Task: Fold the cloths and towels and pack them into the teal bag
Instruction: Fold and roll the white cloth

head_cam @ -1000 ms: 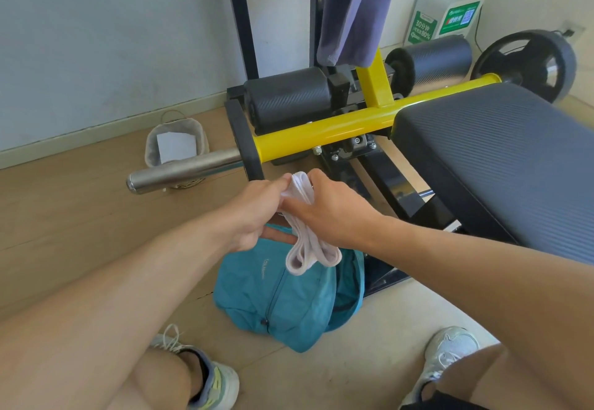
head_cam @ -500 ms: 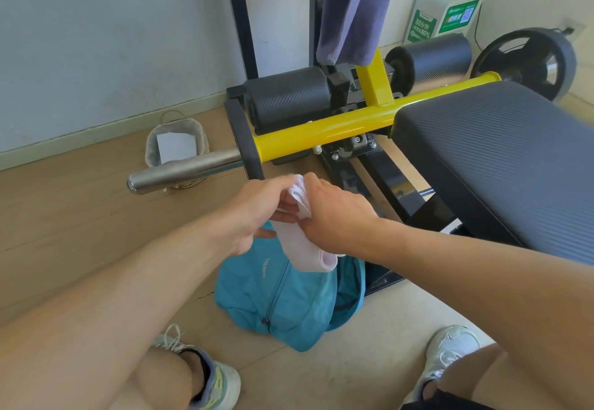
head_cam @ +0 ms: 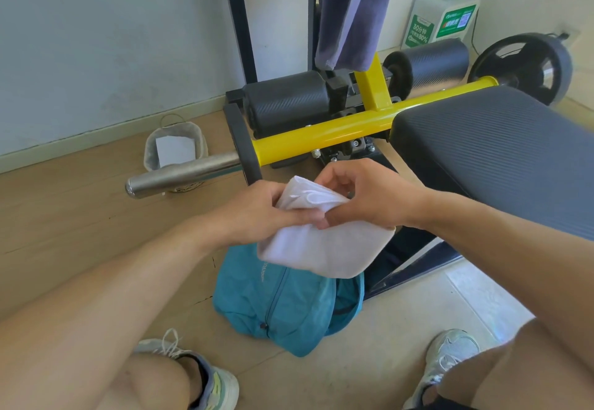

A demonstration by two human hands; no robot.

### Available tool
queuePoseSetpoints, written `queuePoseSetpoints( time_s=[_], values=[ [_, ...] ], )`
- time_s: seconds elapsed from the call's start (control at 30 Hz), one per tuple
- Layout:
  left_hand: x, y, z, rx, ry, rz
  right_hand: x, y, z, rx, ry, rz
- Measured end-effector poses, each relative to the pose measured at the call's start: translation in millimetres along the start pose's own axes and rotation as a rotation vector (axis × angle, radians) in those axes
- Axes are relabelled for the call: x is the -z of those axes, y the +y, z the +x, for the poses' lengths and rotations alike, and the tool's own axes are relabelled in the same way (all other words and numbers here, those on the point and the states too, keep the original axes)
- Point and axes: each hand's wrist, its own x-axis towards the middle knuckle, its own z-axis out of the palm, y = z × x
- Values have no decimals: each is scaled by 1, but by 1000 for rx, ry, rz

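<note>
Your left hand (head_cam: 257, 213) and right hand (head_cam: 363, 197) both have a tight grip on the white towel (head_cam: 324, 249), above the teal bag (head_cam: 283, 307). Let go early and it unfolds; the bag's opening looks shut, maybe.

A pale wall (head_cam: 112, 40) filled the upper left above a wood-look floor (head_cam: 64, 217). A yellow-framed weight bench (head_cam: 321, 133) crossed the centre, its dark pad (head_cam: 498, 159) at right, a weight plate (head_cam: 527, 66) at upper right.
</note>
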Motion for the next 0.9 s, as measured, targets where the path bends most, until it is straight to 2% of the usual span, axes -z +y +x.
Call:
queuePoseSetpoints(
  time_s=[0.13,0.27,0.37,0.5,0.57,0.63,0.73,0.9],
  values=[
    [-5,2,6,4,69,-3,11,10,1,-81,-79,-130],
    [-2,-1,7,20,-68,-181,18,20,-8,-217,-227,-216],
    [-3,-1,9,95,-75,-364,22,26,-10,-256,-147,-36],
    [-2,2,15,227,113,-638,23,27,-3,-306,112,519],
    [-1,4,17,263,184,-776,20,25,1,-302,112,715],
    [-2,8,17,288,195,-876,15,24,1,-348,22,850],
    [-2,12,17,312,170,-971,9,26,0,-405,-115,861],
    [-3,9,14,322,77,-869,6,29,7,-372,43,802]
  ],
)
